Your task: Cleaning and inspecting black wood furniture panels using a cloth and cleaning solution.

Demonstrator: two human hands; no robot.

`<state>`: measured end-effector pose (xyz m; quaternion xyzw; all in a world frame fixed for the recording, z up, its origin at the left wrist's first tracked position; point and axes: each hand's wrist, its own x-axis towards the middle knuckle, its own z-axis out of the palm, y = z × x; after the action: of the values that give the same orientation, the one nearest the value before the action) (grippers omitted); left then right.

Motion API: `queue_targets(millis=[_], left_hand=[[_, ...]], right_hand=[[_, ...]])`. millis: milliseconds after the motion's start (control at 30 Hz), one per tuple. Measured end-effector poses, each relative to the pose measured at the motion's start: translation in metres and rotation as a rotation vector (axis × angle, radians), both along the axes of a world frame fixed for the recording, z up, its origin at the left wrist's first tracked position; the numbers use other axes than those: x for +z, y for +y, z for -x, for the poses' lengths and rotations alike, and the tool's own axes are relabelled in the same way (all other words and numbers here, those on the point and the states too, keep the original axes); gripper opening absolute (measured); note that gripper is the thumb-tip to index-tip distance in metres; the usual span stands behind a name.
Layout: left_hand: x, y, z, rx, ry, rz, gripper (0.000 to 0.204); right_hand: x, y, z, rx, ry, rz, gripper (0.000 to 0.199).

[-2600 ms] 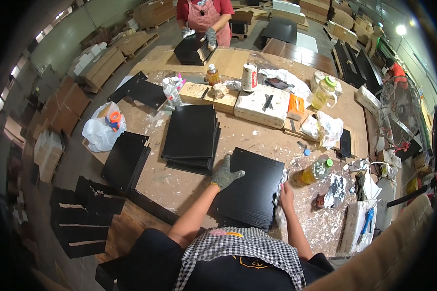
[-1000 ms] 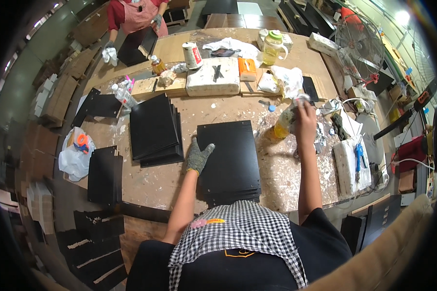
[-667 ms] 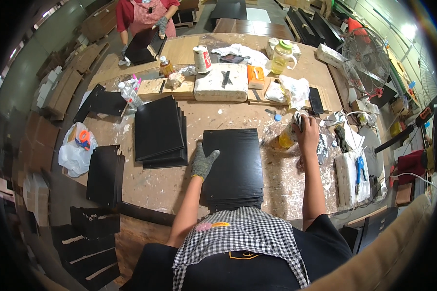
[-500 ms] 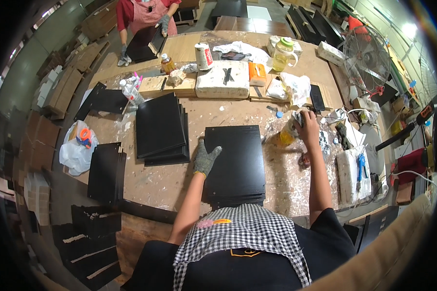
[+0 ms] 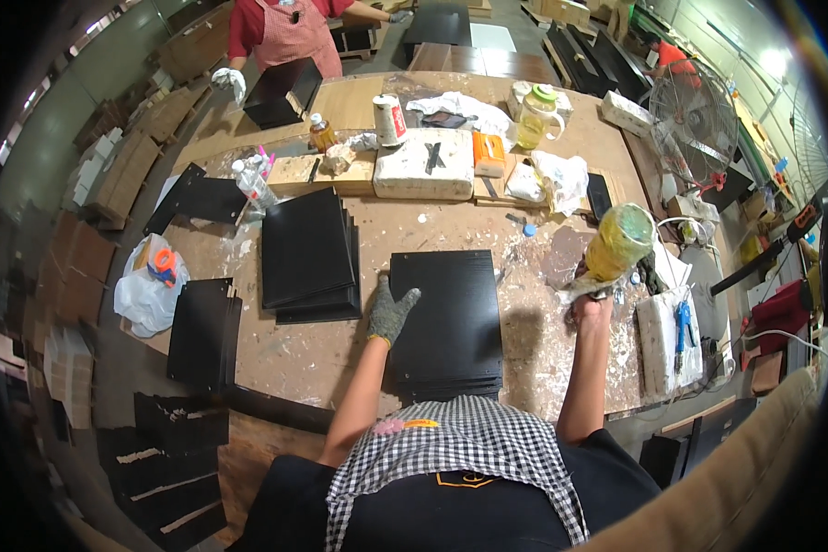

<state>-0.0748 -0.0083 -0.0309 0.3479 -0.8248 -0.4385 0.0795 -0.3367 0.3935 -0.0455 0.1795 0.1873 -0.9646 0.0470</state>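
Observation:
A stack of black panels point(image 5: 446, 317) lies right in front of me. My left hand point(image 5: 391, 314), in a grey glove, rests open on the stack's left edge, with its thumb reaching over the top panel. My bare right hand point(image 5: 591, 304) is raised to the right of the stack and closed around the lower end of a yellowish see-through bottle point(image 5: 618, 241). The bottle is tipped upside down, its round base upward. A pale rag point(image 5: 584, 289) is bunched at the bottle's lower end, hiding its mouth and part of my fingers.
More black panels point(image 5: 308, 253) are stacked to the left, with others point(image 5: 202, 331) at the table's left edge. A wrapped white block point(image 5: 423, 164), a green-lidded jug point(image 5: 535, 118) and a blue tool point(image 5: 684, 324) lie about. Across the table stands a co-worker point(image 5: 296, 37) beside black panels.
My right hand has lifted the bottle off the table and turned it upside down, nearer to me. My left hand stays on the stack. The co-worker's arm has swung out to the right.

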Motion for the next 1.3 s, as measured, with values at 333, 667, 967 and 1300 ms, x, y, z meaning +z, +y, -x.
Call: queue_targets(millis=[333,667,967,1300], left_hand=[[0.0,0.001,-0.01,-0.003,-0.03,-0.099,0.107],[0.007,0.004,0.017,-0.058,0.051,0.407,0.085],[0.007,0.032,0.122,-0.574,0.06,0.729,0.073],[0.008,0.05,0.122,-0.558,-0.026,0.78,0.067]], right_hand=[[0.112,-0.047,-0.01,-0.226,0.729,-1.51,0.034],[0.158,-0.059,-0.031,-0.108,0.954,-1.78,0.034],[0.085,-0.074,-0.18,0.505,0.802,-1.75,0.047],[0.003,-0.168,-0.095,0.777,0.605,-1.504,0.056]])
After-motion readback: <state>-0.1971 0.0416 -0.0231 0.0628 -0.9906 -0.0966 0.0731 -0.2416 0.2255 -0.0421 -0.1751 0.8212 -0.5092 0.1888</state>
